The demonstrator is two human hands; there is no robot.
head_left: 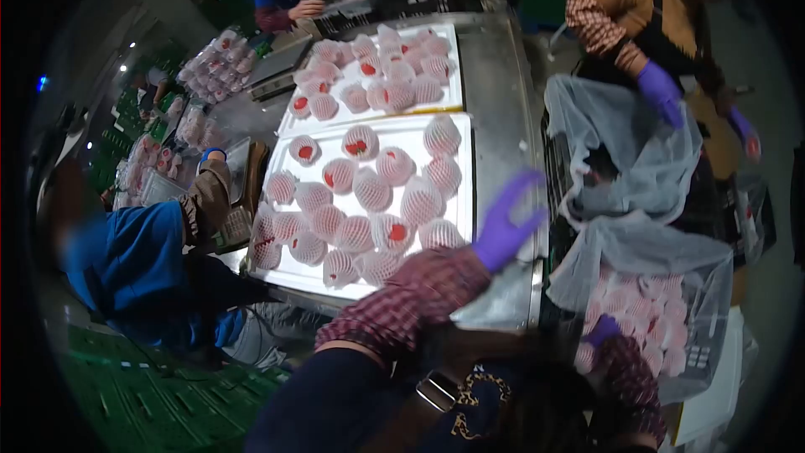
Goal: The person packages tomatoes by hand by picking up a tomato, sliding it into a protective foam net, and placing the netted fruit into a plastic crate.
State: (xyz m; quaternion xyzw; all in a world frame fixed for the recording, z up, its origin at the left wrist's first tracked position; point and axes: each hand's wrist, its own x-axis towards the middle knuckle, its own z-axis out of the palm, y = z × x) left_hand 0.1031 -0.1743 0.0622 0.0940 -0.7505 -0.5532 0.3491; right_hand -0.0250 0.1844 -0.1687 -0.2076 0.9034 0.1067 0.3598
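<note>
My left hand (507, 222), in a purple glove and plaid sleeve, is raised over the metal table with fingers spread and nothing in it. Beside it, a white tray (463, 130) bears several red fruits in pink foam nets (372, 190). At the lower right, my right hand (602, 330), also purple-gloved, is down in a crate lined with clear plastic (708, 285) and holding several netted fruits (650, 306). A netted fruit (584, 357) is close beside that hand; its fingers are mostly hidden, so its grip is unclear.
Behind the near tray is another tray of netted fruits (398, 94). A second plastic-lined crate (625, 130) stands at the right, by a co-worker with purple gloves (661, 92). A co-worker in blue (134, 252) is at the left; others stand across the table (495, 59).
</note>
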